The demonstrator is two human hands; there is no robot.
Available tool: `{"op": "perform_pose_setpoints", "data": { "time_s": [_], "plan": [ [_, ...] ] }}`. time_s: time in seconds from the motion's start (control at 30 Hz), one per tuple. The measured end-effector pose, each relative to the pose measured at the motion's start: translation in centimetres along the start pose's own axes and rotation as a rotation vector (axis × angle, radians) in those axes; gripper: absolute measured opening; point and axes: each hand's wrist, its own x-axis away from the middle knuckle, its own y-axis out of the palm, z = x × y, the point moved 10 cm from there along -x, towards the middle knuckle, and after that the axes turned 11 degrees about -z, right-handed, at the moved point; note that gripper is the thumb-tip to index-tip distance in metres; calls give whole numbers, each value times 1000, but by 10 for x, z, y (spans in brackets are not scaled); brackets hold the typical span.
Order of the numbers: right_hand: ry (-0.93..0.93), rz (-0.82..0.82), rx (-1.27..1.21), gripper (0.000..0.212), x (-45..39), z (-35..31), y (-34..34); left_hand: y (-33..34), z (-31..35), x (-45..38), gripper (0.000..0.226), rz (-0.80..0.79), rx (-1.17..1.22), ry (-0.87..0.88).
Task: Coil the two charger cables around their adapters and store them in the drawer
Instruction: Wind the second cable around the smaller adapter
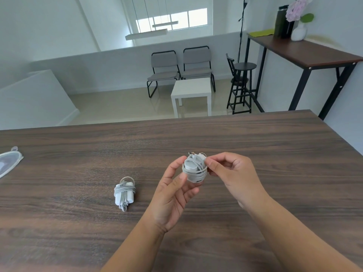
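Both my forearms reach in from the bottom edge over the dark wood-grain tabletop, meeting above its middle. My left hand cradles a white charger adapter from below and from the side, thumb and fingers closed around it so that it is lifted clear of the wood. Its grey cable is wound around the body in several crossing turns. My right hand pinches the cable's loose end at the top right of the bundle — thumb and forefinger pressed together on it, the other fingers curled in. To the left of my hands, well apart from them, the second adapter lies flat on the table, its cable already wrapped lengthwise and around its waist, with a small loop standing out at the far end. At the left edge of the table a pale, oval mesh-like thing shows only in part; I cannot tell what it is. Beyond the table stand a white side table, two grey chairs, a black stool and — far right — a tall desk bearing a vase of flowers.
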Motion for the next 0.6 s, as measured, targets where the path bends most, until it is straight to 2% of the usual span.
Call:
{"op": "perform_pose_setpoints", "data": {
  "time_s": [0.13, 0.27, 0.43, 0.6],
  "plan": [
    [-15, 47, 19, 12, 5, 0, -1, -8, -1, 1, 30, 99, -108, 11],
    [-61, 88, 33, 18, 11, -7, 0, -7, 0, 2, 39, 112, -115, 17],
    [-78, 63, 80, 17, 13, -14, 6, -11, 7, 3, 43, 140, -82, 48],
    [-69, 21, 254, 17, 14, -23, 8, -11, 11, 4, 43, 135, -69, 57]
  ]
}}
